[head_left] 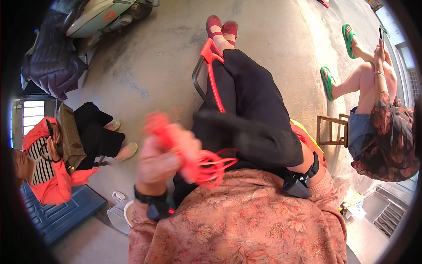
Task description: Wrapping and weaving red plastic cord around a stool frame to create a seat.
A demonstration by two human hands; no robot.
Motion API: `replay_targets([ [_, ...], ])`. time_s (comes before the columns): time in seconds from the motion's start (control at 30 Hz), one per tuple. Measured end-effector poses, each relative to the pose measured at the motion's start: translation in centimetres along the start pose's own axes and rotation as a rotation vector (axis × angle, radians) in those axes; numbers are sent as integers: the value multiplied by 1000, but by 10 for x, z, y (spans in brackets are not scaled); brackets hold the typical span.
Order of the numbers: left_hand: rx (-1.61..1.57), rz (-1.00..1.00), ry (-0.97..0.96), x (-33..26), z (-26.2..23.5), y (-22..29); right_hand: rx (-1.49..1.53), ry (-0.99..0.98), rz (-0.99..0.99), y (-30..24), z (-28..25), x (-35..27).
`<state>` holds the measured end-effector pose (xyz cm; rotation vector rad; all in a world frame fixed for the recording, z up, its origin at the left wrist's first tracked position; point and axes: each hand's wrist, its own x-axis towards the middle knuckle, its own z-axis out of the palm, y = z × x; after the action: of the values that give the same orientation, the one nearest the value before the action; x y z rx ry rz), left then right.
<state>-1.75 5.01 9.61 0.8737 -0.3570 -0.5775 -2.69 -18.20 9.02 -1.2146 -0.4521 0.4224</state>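
Observation:
Blurred by motion, my left hand [159, 158] is closed around a loose bundle of thin red cord [211, 169], whose loops hang out toward my lap. More bright red material, too smeared to make out, shows at its fingertips. A dark, sock-like cloth thing [268, 143] reaches across my lap from my right wrist and hides my right hand, so its fingers cannot be seen. Along my black-trousered legs lies a saw-like tool [212, 52] with a red handle, a grey bowed frame and a long red strip.
A person in an orange jacket with a brown bag [70, 136] sits at left. Another, in green flip-flops [327, 82], sits at right near a wooden stool [332, 130]. A scooter [99, 17] stands far left. A pale bucket [118, 218] is behind my left elbow.

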Motion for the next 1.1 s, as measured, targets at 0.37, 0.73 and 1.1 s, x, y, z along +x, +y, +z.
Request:
replay_targets([
  [0.37,942,416,797,13,-22,-2,-342,246,269,-4,-47,9],
  [0.73,1356,191,467,54,-26,-83,-145,484,139,56,-54,13],
  [1.1,-247,-333,-80,25,4,-68,338,891,44,35,-60,-121],
])
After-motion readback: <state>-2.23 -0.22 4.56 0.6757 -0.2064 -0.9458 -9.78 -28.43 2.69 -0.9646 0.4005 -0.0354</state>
